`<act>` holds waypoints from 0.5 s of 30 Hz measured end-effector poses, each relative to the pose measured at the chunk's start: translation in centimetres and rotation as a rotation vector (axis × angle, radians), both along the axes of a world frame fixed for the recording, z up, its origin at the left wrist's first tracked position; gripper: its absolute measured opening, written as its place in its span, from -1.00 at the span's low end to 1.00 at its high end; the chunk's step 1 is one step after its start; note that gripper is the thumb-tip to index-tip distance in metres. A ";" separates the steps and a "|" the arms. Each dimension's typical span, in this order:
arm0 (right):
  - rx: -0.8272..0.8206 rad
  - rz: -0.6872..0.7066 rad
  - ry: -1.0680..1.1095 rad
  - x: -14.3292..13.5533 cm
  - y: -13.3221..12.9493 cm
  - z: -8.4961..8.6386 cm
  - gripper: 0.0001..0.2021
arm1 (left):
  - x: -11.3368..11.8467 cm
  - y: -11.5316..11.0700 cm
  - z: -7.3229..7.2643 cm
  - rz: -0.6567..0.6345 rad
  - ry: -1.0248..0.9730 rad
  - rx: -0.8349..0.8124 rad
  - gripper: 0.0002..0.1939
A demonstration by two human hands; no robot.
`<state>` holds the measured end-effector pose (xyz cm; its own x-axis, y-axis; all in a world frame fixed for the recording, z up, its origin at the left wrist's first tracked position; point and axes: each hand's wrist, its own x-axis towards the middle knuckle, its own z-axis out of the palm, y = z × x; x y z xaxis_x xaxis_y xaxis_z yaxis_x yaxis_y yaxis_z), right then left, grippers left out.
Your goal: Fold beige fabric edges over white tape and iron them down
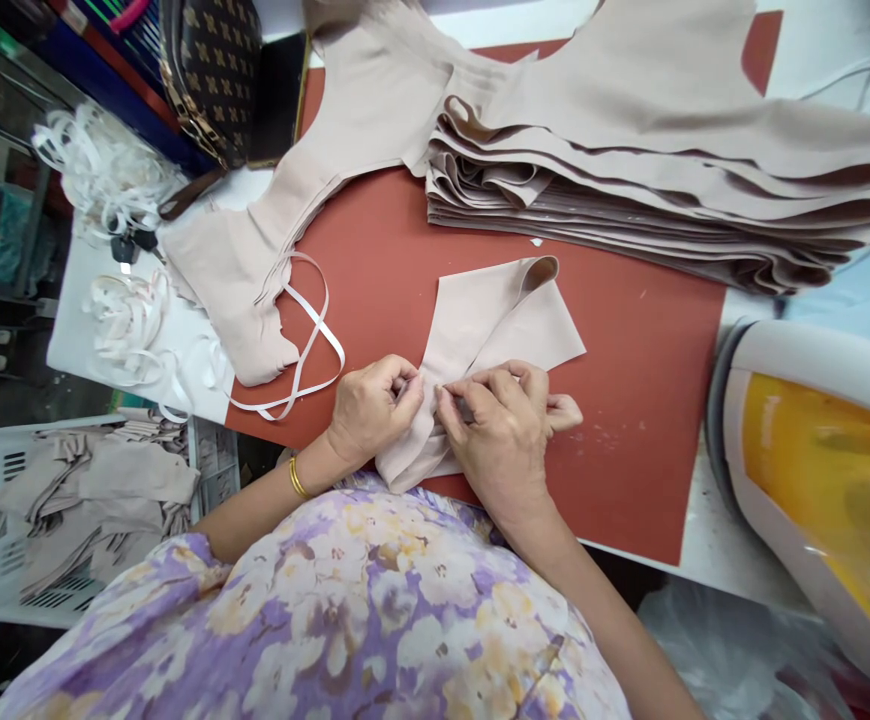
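A beige fabric piece (472,310) lies partly folded on the red-brown mat (630,400), its near end gathered up between my two hands. My left hand (379,405) pinches the cloth by its edge, thumb against the forefinger. Close on its right, my right hand (502,420) also pinches the cloth, with the other fingers curled over it. The fingertips of both hands are only a small distance apart. Beyond my left hand, a white narrow strip (322,325) loops over the mat beside a stack of cut beige pieces (255,290).
A thick pile of layered beige fabric (630,200) covers the far right. A yellow and white iron-like appliance (817,450) stands at the right edge. White tape bundles (124,315) and a patterned brown bag (214,75) are to the left. Below sits a white basket (0,570) of fabric pieces.
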<state>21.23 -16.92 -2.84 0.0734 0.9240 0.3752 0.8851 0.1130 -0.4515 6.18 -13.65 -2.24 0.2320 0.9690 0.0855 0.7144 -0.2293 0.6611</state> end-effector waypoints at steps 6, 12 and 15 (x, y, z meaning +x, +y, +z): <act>0.007 0.010 -0.001 0.0 0.0 -0.3 -0.86 | 0.1 0.2 0.0 0.028 0.052 -0.031 -0.90; 0.012 0.006 -0.007 -0.1 0.1 -0.5 -0.82 | 0.1 0.1 -0.2 0.006 0.138 -0.010 -0.90; -0.015 0.002 -0.001 -0.2 0.1 -0.4 -0.80 | 0.0 0.0 -0.2 0.008 0.168 0.044 -0.92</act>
<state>21.07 -16.79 -3.20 0.0711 0.9298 0.3611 0.8853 0.1079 -0.4523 6.14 -13.62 -2.47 0.2391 0.9670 0.0882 0.8160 -0.2493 0.5215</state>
